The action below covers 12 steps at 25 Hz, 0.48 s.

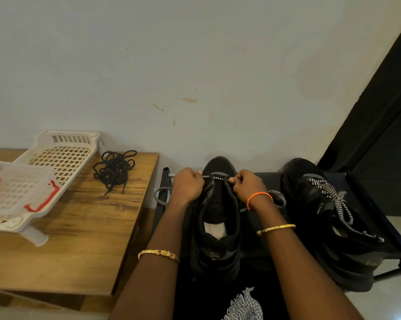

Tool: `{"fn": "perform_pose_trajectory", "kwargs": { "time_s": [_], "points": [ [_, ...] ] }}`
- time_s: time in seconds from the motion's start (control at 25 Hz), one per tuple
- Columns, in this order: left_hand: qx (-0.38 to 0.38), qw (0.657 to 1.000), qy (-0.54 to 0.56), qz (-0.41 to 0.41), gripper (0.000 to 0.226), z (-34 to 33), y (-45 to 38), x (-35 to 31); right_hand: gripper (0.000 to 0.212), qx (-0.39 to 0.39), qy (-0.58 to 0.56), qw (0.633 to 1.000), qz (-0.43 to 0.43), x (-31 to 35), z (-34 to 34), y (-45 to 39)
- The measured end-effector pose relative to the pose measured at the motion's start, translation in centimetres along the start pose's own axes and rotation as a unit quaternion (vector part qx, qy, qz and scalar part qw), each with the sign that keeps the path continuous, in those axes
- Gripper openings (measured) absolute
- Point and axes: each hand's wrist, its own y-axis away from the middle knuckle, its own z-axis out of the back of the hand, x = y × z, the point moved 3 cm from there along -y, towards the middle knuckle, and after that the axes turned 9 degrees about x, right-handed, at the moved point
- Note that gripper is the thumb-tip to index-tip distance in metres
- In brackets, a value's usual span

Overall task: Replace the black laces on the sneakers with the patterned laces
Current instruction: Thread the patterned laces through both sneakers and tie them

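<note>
**Second sneaker gets its first patterned crossing**

Pale plaster wall, scuffed and stained, backs a low black rack (333, 179) at the 3 o'clock side and a wood-grain table (84, 239) at 9 o'clock. On the rack, at 6 o'clock from the wall stains, stands the open sneaker (218, 227), toe toward the wall, its tongue slack and its eyelets mostly bare. The left hand (188, 188) and right hand (248, 188) are each curled tight around one end of the patterned lace (214, 177), which runs taut across the toe-end eyelets; loose loops of the same woven black-and-white cord spill out at 9 and 3 o'clock past the wrists. Pulling both ends level is likely meant to even the lengths before crossing upward.

At 3 o'clock from this shoe sits the finished sneaker (321, 204), its patterned cord criss-crossed and tied, so the job looks about half done. The removed black laces (114, 169) lie in a soft round-cord tangle on the table, beside a slotted white plastic tray (63, 155) with a clear lidded box (17, 188) resting on it, out of the way.
</note>
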Motion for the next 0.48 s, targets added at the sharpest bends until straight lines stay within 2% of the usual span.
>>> {"fn": "perform_pose_trajectory", "kwargs": {
  "time_s": [0.12, 0.24, 0.32, 0.4, 0.48],
  "points": [
    [-0.006, 0.997, 0.066, 0.027, 0.038, -0.1, -0.4, 0.7, 0.016, 0.011, -0.023, 1.000, -0.002, -0.2, -0.1, -0.3],
    [0.023, 0.992, 0.117, 0.041, 0.036, -0.1, -0.6, 0.9, 0.021, 0.015, -0.062, 0.998, -0.016, -0.5, 0.2, -0.6],
    [0.041, 0.987, 0.149, 0.037, 0.031, 0.6, -0.1, 0.2, 0.022, 0.000, -0.187, 0.982, -0.017, -0.3, 1.0, -0.2],
    [0.047, 0.982, 0.182, 0.015, 0.019, 2.4, 0.8, -1.6, 0.016, 0.004, -0.337, 0.941, 0.006, 1.1, 3.1, 1.0],
    [0.068, 0.978, 0.198, -0.008, 0.019, 5.1, 1.9, -4.2, 0.018, 0.020, -0.377, 0.925, 0.047, 3.6, 6.6, 2.6]
  ]
}}
